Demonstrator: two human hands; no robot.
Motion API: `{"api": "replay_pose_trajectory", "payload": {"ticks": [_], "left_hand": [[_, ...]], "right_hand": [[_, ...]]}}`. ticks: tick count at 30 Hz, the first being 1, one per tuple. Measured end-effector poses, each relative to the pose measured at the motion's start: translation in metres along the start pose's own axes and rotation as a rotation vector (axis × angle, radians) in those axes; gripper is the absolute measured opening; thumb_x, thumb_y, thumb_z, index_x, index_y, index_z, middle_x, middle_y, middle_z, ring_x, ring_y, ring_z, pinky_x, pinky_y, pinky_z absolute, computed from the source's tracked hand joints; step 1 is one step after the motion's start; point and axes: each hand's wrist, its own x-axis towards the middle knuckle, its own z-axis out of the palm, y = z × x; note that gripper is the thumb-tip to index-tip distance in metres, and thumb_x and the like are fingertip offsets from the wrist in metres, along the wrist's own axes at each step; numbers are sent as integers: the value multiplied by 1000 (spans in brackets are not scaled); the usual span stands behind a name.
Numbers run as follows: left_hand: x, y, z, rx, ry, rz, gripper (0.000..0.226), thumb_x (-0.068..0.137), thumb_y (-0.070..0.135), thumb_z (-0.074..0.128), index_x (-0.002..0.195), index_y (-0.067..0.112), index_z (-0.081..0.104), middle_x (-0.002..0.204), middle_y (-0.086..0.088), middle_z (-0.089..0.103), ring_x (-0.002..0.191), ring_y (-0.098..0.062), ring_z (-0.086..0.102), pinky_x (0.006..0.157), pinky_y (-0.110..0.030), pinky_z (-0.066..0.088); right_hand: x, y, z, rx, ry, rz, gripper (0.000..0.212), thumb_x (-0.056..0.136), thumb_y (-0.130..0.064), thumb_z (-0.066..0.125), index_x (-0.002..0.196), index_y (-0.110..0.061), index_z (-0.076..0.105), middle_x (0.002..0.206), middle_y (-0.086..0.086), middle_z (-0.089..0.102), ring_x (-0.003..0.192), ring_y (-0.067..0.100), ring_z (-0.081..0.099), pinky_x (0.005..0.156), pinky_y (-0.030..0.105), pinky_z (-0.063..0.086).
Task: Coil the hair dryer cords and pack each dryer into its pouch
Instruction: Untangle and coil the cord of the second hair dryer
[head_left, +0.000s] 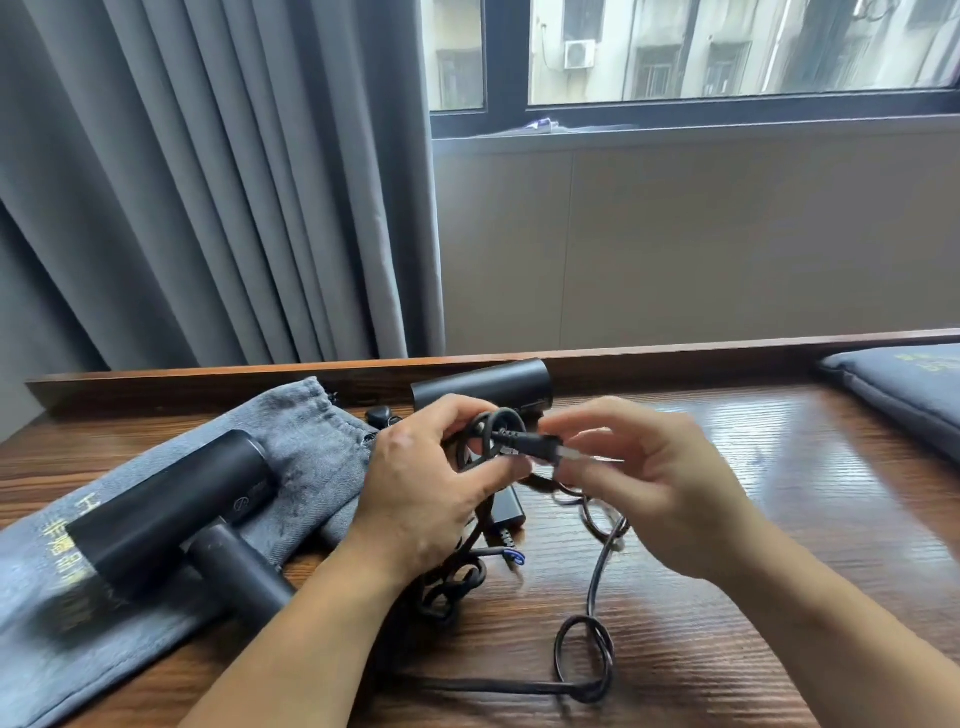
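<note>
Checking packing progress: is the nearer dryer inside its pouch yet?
Out: the dryer lies on top of the grey pouch, fully uncovered.

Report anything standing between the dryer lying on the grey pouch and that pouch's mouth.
Nothing lies between them. The dryer rests on top of the pouch, its barrel aimed toward the puckered mouth at the far end. Beside that mouth the left hand grips coiled cord and the right hand pinches the plug.

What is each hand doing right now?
Left hand: grips a small coil of black rubber power cord.
Right hand: fingers pinch that cord's black plug end; the hand is blurred.
</note>
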Motion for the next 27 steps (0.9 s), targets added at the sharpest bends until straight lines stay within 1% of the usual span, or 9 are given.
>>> {"api": "replay_pose_trajectory", "payload": {"ticks": [2,5,8,10,13,17,19,23,27], "left_hand": [[0,-1,0,-69,-4,-91,38,64,32,95,94,34,72,88,21,74,84,0,70,75,-13,54],[-1,-1,-2,-165,-34,-170,42,60,28,97,95,27,74,86,9,77,83,-10,73,79,-27,61],[3,-6,-10,-341,-161,-188,37,69,19,90,104,22,77,97,1,79,94,-16,75,90,-35,61],[4,-8,-17,-554,-253,-195,33,77,9,69,107,19,79,106,-7,78,100,-19,74,91,-31,59],[5,-11,-22,-698,-308,-257,35,92,-5,58,110,17,79,112,-13,77,105,-22,73,88,-29,59],[4,-10,-17,-653,-281,-264,30,91,11,63,113,24,78,111,-11,77,102,-25,73,88,-32,59],[3,-8,-15,-629,-302,-273,34,84,22,69,116,28,77,109,-15,77,103,-31,73,93,-44,58],[2,-7,-13,-622,-349,-244,34,88,14,74,119,28,75,112,-23,74,104,-40,70,101,-59,52],[1,-2,-13,-688,-336,-230,35,81,12,76,113,26,78,107,-16,77,97,-37,73,89,-48,58]], "right_hand": [[-2,0,0,41,115,-9,21,85,1,77,98,-16,76,88,8,77,81,26,75,70,47,60],[-2,0,7,8,234,-50,21,82,0,81,90,-20,79,85,3,78,78,26,76,74,50,62],[-2,2,7,-61,305,-83,24,80,-1,82,87,-23,83,85,-4,80,77,21,77,75,46,62],[-4,2,4,-158,333,-138,25,79,-3,83,86,-27,83,85,-8,79,76,17,76,72,40,62],[-5,-1,4,-336,344,-259,20,81,-6,83,91,-24,83,84,-12,77,73,14,73,64,33,60],[-7,-6,11,-529,338,-402,7,84,-16,79,89,-17,83,80,-9,74,64,11,67,55,32,54],[-7,-5,16,-494,320,-377,5,84,-17,81,89,-18,83,75,-9,72,62,11,66,53,31,53],[-6,-2,23,-257,325,-233,8,81,-16,84,87,-20,82,78,-8,73,68,17,71,58,35,58],[-5,-8,28,83,216,-2,18,81,-13,81,88,-28,73,108,-4,73,97,22,74,77,39,61]]}}
